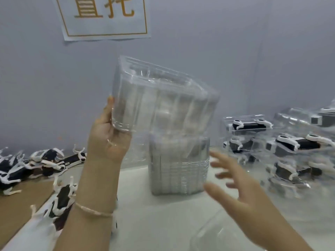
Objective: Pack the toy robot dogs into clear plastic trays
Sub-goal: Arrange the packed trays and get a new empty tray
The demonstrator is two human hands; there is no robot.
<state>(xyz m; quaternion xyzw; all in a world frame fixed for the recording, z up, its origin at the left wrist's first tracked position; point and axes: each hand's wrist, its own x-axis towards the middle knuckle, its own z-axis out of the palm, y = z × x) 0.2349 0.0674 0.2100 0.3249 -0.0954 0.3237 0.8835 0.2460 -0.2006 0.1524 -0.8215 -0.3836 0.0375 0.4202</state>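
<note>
A person's left hand [108, 140] is gripping one corner of a bundle of nested clear trays [163, 102], holding it up in the air and tilted, with the thumb lying along the bundle's left edge and the palm under its lower corner. The right hand [241, 192] is hovering open and holding nothing, its fingers spread and blurred, just beside the right side of a second stack of clear trays [178, 165]. A thin pale bracelet [92, 211] is circling the left wrist.

The second stack is standing on the white table [163, 223], directly below the raised bundle; whether the two are touching cannot be told through the blur. Another clear tray [213, 230] is lying at the near edge of the table, in front of the right forearm.

The toy robot dogs are waiting on both sides. To the left, a heap of loose black-and-white dogs [45, 160] is sprawling across a brown surface [21, 205] at the foot of the wall, and one more dog [63, 198] is lying just beside the left forearm. To the right, filled trays [282, 145] are piling up – each showing a dog inside the clear plastic.

Behind it all, a paper sign [103, 17] with gold characters and a gold border is hanging on the grey wall [217, 51].
</note>
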